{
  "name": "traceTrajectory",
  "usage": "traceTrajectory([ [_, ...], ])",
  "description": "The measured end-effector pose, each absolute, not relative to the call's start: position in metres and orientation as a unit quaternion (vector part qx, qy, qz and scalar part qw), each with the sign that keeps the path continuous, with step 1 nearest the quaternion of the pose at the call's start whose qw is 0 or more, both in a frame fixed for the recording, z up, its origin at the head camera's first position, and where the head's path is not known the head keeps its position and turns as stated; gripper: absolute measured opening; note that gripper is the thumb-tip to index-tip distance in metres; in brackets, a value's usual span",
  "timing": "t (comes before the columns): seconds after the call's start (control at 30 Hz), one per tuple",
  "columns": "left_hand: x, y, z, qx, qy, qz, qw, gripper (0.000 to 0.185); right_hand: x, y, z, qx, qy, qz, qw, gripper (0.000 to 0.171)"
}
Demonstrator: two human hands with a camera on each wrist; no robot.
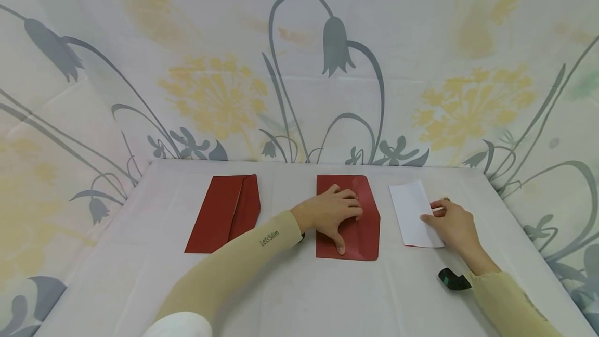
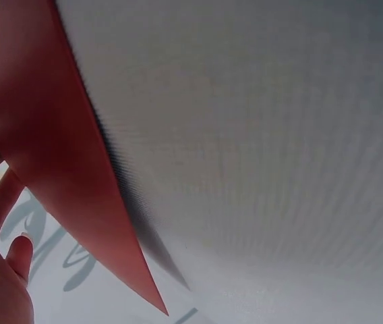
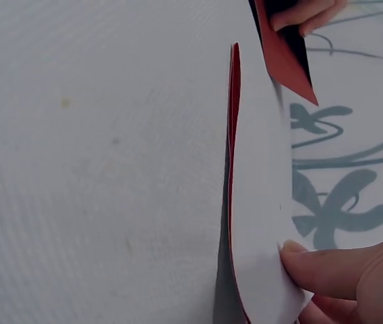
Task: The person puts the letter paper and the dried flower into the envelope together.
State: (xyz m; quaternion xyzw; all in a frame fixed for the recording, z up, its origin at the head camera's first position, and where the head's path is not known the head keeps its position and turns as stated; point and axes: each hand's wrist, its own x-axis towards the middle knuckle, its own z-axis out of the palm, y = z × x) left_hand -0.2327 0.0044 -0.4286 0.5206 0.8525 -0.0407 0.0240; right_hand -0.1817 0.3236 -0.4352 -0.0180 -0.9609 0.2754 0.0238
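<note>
The flat dark-red paper envelope (image 1: 362, 222) lies at the table's centre, the left hand (image 1: 333, 214) spread open and pressing on it. At its three o'clock, with a bare strip between, the right hand (image 1: 453, 224) pinches the near edge of a white folded paper sheet (image 1: 412, 207). Well apart at nine o'clock lies a second red envelope, flap open (image 1: 226, 212). The white table (image 1: 299, 295) shows open surface towards six o'clock.

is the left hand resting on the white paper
No, the left hand lies flat on the middle red envelope, while the right hand touches the white paper.
</note>
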Motion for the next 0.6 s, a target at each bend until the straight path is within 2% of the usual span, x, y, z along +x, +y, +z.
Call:
traceTrajectory([
  [0.37,-0.231,0.006,-0.429,0.508,0.86,-0.041,0.03,0.077,-0.175,0.324,-0.431,-0.024,-0.955,0.292,0.041,0.042],
  [0.6,-0.231,0.004,-0.428,0.503,0.863,-0.04,0.031,0.077,-0.171,0.323,-0.426,-0.03,-0.95,0.302,0.076,0.041],
])
